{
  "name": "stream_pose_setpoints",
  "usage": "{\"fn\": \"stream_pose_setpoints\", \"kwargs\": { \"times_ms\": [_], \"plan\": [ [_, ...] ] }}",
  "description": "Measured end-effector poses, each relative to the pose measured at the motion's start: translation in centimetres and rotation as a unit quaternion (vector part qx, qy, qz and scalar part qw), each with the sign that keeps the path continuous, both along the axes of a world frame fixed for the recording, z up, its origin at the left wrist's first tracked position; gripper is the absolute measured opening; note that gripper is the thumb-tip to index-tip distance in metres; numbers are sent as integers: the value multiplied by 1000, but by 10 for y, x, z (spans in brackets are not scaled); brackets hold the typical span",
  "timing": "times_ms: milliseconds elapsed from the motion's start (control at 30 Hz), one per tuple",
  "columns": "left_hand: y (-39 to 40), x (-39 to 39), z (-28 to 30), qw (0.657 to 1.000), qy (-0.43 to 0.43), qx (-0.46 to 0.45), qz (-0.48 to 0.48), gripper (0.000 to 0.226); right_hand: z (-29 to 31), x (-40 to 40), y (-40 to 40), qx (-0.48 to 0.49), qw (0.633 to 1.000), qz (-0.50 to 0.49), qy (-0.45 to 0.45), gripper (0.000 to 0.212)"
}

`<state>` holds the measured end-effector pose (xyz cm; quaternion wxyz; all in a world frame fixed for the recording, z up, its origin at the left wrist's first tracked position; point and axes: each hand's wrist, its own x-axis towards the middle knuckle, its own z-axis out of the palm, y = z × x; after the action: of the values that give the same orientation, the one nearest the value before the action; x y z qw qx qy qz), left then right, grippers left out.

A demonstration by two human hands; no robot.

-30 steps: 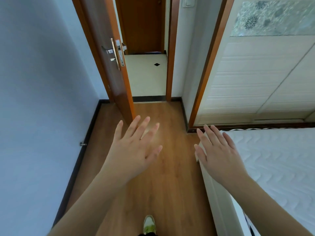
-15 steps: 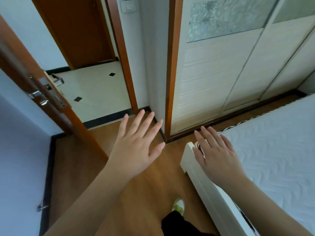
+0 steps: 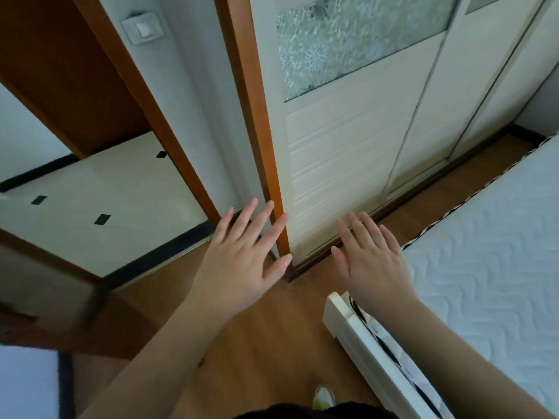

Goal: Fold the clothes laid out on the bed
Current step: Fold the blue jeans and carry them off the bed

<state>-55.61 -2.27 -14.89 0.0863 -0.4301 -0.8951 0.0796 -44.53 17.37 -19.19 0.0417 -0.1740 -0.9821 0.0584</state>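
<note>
The bed (image 3: 490,285), with a white quilted mattress and a white frame, fills the right side of the view. No clothes show on the visible part of it. My left hand (image 3: 242,258) is held out flat over the wooden floor, fingers spread, holding nothing. My right hand (image 3: 372,264) is also flat and empty, hovering above the bed's near corner.
A wardrobe (image 3: 363,140) with cream sliding doors and a frosted glass panel stands straight ahead. An open doorway (image 3: 99,207) to a tiled room lies at the left, its brown door (image 3: 39,297) swung in at lower left. Wooden floor (image 3: 266,343) runs between bed and wardrobe.
The view has swung to the right, from the doorway toward the wardrobe and bed. Both hands stay raised, flat and empty in front of me.
</note>
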Motion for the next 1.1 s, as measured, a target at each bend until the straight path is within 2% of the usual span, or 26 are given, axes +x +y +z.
{"fn": "stream_pose_setpoints", "kwargs": {
  "times_ms": [100, 300, 633, 933, 1100],
  "plan": [
    [30, -37, -3, 999, -12, 0, -35, 68, 0, -26, 19, -3, 1000, -27, 1, 76],
    [98, -113, -20, 991, -24, 7, -132, 67, -11, -63, 59, 8, 992, -123, 12, 54],
    [207, -228, -19, 956, -52, -6, -289, 73, -13, -137, 89, -7, 950, -312, 22, 59],
    [336, -197, -20, 895, -76, 20, -438, 70, -16, -87, 143, -2, 872, -489, -5, 62],
    [401, -158, -25, 869, -52, 3, -492, 68, -14, -48, 179, -7, 840, -543, 11, 63]
  ]
}}
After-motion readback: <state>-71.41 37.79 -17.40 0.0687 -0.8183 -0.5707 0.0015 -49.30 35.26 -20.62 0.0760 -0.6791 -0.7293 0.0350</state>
